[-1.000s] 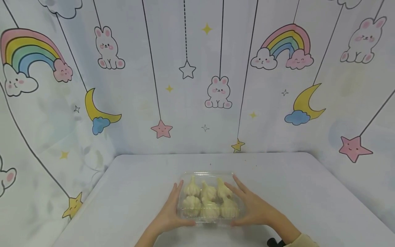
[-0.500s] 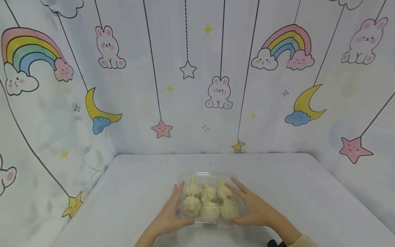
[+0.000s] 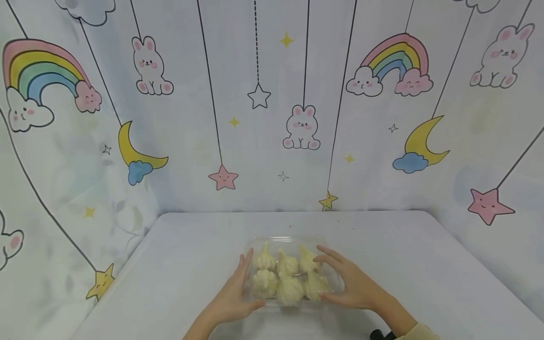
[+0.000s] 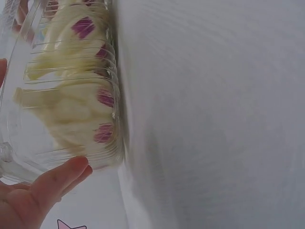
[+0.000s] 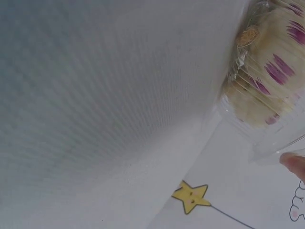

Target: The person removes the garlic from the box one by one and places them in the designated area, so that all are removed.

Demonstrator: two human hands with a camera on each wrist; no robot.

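The clear container is held at its left end by the left hand, at its right by the right hand; six garlic bulbs are seen inside.

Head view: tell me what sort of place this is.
Probably a small tabletop filming booth indoors: a plain white table with a cartoon-printed backdrop behind and beside it, and a clear box of garlic-like bulbs.
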